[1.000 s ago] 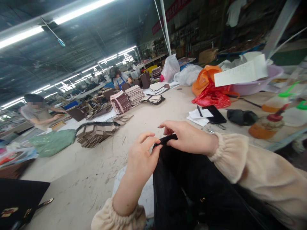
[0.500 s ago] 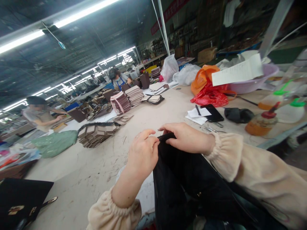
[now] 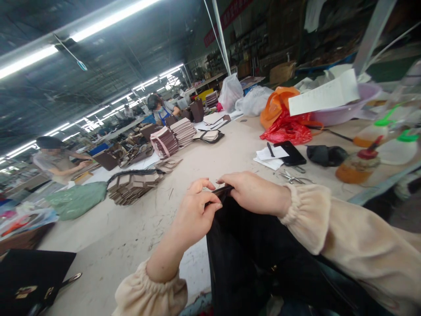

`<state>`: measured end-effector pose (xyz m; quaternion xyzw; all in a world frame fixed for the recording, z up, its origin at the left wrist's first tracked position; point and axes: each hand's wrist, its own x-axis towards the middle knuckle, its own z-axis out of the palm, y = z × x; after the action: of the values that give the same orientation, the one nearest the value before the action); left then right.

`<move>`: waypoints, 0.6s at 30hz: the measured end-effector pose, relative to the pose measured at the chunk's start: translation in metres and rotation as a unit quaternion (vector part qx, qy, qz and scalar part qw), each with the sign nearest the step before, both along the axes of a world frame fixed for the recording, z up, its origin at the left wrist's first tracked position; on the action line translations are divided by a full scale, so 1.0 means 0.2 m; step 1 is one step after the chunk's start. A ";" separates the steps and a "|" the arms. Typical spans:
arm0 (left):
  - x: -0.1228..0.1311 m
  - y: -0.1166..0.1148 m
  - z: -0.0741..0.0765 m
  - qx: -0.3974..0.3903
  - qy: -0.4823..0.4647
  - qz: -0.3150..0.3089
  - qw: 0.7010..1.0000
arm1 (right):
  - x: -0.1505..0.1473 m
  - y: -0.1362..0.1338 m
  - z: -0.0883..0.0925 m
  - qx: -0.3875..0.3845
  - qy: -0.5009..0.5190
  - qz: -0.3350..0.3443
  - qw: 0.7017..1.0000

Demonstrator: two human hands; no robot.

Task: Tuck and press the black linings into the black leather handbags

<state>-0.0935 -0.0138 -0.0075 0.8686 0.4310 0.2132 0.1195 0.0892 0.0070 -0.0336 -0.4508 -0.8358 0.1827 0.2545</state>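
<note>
A black fabric bag hangs open at the table's near edge, its dark inside facing me. My left hand pinches the upper edge between thumb and fingers. Close beside it, my right hand grips the same edge, fingers curled over it and thumb toward the inside. The bag's lower part runs down out of view below my right sleeve. At the lower left of the table lies a black flap piece with gold-coloured metal fittings and a short strap.
Stacked brown pieces lie left of centre beside a green plastic bag. To the right are a phone, pliers, a red plastic bag, a purple basin and an orange-liquid bottle. A co-worker works at far left.
My left hand has turned slightly and shifted its pinch along the bag's edge. The edge between my hands now looks flatter. My right hand has moved slightly left, still gripping.
</note>
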 end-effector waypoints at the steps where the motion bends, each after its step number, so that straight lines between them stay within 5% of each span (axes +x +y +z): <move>1: -0.01 0.00 0.00 -0.014 0.002 -0.001 1.000 | 0.00 0.00 0.00 -0.001 -0.001 0.005 1.000; 4: -0.02 -0.01 0.00 -0.022 0.008 0.018 1.000 | 0.00 -0.01 -0.01 0.007 -0.006 0.009 1.000; 10: -0.02 0.01 -0.06 0.094 0.014 0.091 0.991 | 0.00 0.01 -0.01 0.018 -0.038 -0.012 0.999; 15: -0.02 0.01 -0.06 0.130 0.065 0.076 0.987 | -0.01 0.01 0.00 0.021 -0.041 -0.004 0.999; 18: -0.02 0.01 -0.04 0.077 0.058 0.056 0.994 | -0.01 0.01 0.01 0.016 -0.045 -0.003 0.999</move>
<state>-0.0972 -0.0119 -0.0152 0.8607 0.4675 0.2013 0.0148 0.0866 0.0082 -0.0318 -0.4568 -0.8480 0.1476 0.2245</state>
